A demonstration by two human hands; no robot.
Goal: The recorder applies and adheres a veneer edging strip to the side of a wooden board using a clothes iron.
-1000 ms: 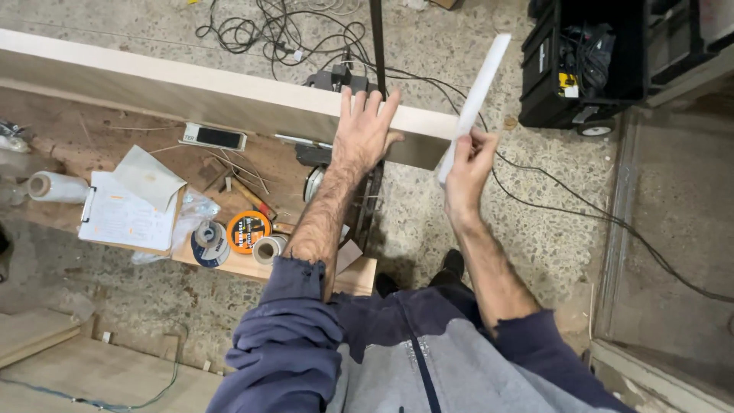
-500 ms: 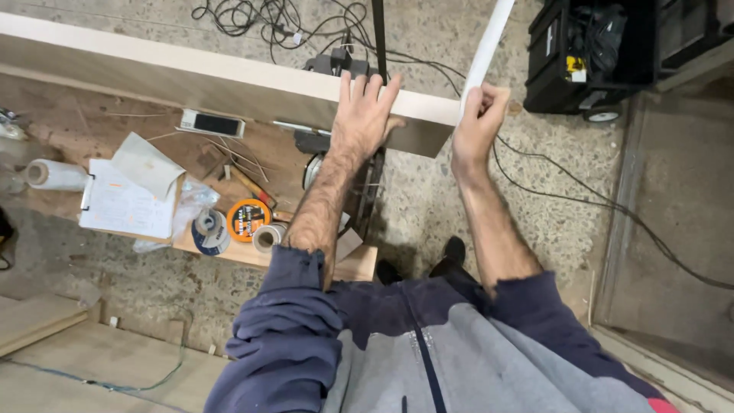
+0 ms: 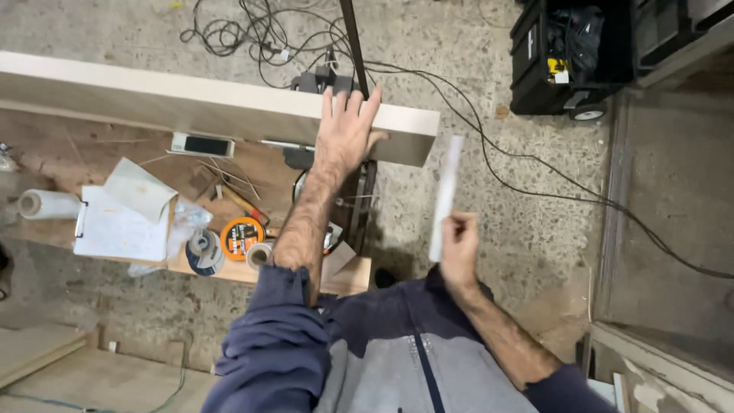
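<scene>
My left hand (image 3: 346, 131) rests flat, fingers apart, on the near right end of a long pale wooden board (image 3: 191, 103) that lies across the workbench. My right hand (image 3: 459, 248) is pulled back near my chest and grips the lower end of a thin white strip (image 3: 445, 195), which stands upright and is blurred. The strip is clear of the board's end.
On the brown workbench (image 3: 153, 164) lie a clipboard with papers (image 3: 122, 226), an orange tape measure (image 3: 241, 238), tape rolls (image 3: 202, 252), a phone (image 3: 202, 144) and a film roll (image 3: 46, 204). Black cables (image 3: 474, 130) cross the speckled floor; a black wheeled tool case (image 3: 569, 53) stands upper right.
My right hand has drawn the white strip back from the board's right end, down toward my body. My left hand has stayed flat on the board.
</scene>
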